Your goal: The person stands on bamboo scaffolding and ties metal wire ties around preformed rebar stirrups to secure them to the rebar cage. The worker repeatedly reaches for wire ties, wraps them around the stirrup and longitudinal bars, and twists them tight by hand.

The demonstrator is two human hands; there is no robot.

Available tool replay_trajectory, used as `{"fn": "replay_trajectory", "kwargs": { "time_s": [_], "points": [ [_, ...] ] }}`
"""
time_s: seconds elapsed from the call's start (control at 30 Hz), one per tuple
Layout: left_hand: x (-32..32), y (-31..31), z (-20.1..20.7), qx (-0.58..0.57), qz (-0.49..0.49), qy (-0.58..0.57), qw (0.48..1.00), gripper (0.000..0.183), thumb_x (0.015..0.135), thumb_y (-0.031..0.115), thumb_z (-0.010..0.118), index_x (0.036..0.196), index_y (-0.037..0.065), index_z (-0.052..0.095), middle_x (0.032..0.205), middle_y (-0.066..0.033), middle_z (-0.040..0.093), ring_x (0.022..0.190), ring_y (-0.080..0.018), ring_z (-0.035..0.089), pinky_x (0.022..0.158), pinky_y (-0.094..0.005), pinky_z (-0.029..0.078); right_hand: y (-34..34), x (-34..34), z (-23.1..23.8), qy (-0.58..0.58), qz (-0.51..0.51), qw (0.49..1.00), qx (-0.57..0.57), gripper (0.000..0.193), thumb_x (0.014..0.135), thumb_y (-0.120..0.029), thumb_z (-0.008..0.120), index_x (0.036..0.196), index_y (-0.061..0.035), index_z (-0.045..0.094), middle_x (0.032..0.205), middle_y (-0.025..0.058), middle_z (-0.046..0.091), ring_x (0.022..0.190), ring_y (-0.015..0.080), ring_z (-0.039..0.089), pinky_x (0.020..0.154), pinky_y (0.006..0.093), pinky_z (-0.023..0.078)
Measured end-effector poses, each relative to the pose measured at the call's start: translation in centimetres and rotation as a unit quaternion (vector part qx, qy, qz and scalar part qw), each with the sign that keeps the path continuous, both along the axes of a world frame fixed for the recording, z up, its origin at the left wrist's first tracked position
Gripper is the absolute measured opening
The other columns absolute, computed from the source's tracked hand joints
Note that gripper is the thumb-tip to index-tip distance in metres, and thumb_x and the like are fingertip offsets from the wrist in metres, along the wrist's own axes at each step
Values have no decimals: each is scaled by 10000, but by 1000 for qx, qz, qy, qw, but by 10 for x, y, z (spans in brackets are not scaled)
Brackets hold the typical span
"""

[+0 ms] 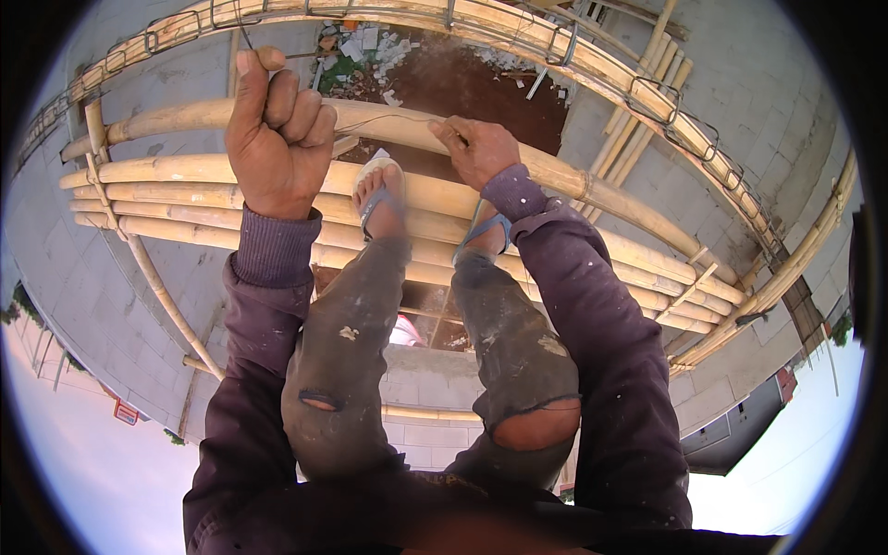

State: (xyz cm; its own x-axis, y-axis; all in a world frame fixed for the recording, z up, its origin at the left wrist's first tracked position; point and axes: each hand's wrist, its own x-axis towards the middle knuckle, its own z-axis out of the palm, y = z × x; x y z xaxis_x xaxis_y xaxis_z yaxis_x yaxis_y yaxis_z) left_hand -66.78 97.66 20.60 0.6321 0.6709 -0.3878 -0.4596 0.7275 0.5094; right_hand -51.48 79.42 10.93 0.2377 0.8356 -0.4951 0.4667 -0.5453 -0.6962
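Note:
I stand on a row of bamboo poles (pixel 435 194) in sandals. My left hand (pixel 282 139) is raised and closed, thumb and forefinger pinched at a thin dark wire (pixel 245 35) by the rebar cage. My right hand (pixel 481 153) is closed lower down and to the right, its fingertips pinching a thin wire (pixel 388 117) that stretches left toward the left hand. Whether both are one wire, I cannot tell. Ahead of my hands, a long rebar cage with bent stirrups (pixel 560 44) runs along a bamboo pole (pixel 499 18). A thicker bamboo pole (pixel 546 166) passes just beneath both hands.
Grey block walls (pixel 768 83) stand around the scaffold. Far below, reddish soil (pixel 472 83) with broken white rubble (pixel 361 44) shows through a gap. Several bamboo poles (pixel 647 102) lean at the right. Slanting bamboo supports (pixel 166 296) are lashed at the left.

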Motion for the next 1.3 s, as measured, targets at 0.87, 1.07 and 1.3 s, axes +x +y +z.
{"fn": "replay_trajectory", "kwargs": {
  "time_s": [0.87, 1.07, 1.3],
  "points": [
    [-29, 109, -79, 270, 86, 30, 959, 285, 1070, 316, 484, 1014, 61, 599, 584, 68, 174, 503, -65, 139, 473, -254, 154, -7, -23, -30, 395, 137, 867, 271, 505, 1021, -468, 468, 908, -23, 679, 722, 202, 651, 675, 363, 638, 700, 449, 511],
    [-23, 67, -93, 159, 33, -51, 985, 285, 1085, 292, 441, 1043, 49, 584, 580, 64, 176, 476, -66, 134, 445, -253, 158, 13, 55, -75, -20, -252, 921, 297, 387, 1016, -395, 520, 925, -64, 700, 671, 149, 646, 605, 324, 647, 571, 431, 502],
    [-11, 73, -75, 203, 15, -99, 974, 268, 1080, 288, 456, 1050, 53, 582, 595, 68, 183, 485, -61, 139, 453, -253, 161, -22, 2, -55, 201, 260, 944, 17, 542, 1016, -458, 465, 797, -18, 695, 687, 210, 640, 725, 408, 633, 684, 502, 500]
  ]
}}
